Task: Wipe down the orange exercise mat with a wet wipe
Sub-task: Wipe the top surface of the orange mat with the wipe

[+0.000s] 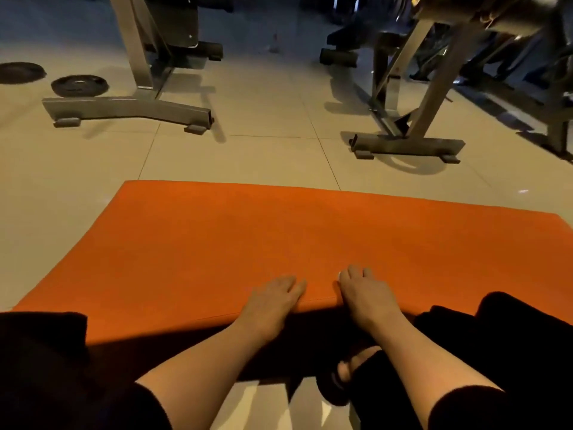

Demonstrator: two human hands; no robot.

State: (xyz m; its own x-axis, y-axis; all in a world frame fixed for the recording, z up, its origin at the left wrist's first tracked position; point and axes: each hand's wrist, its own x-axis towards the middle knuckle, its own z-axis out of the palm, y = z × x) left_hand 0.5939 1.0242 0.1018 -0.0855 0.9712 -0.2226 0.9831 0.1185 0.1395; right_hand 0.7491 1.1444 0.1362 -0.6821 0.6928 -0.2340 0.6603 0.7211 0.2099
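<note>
The orange exercise mat [279, 237] lies flat on the tiled floor in front of me. My left hand [273, 301] rests flat on its near edge with the fingers straight. Just to the right, my right hand [362, 290] presses on the same edge with its fingers curled under. A small white bit of the wet wipe [340, 273] peeks out at its fingertips; the rest of the wipe is hidden under the hand. The two hands sit close together, not touching.
My knees in black clothing flank the mat's near edge, and a sandalled foot [344, 372] shows below it. A grey machine base [124, 110] and a bench frame [406, 145] stand on the floor beyond the mat. Two weight plates [79, 85] lie at far left.
</note>
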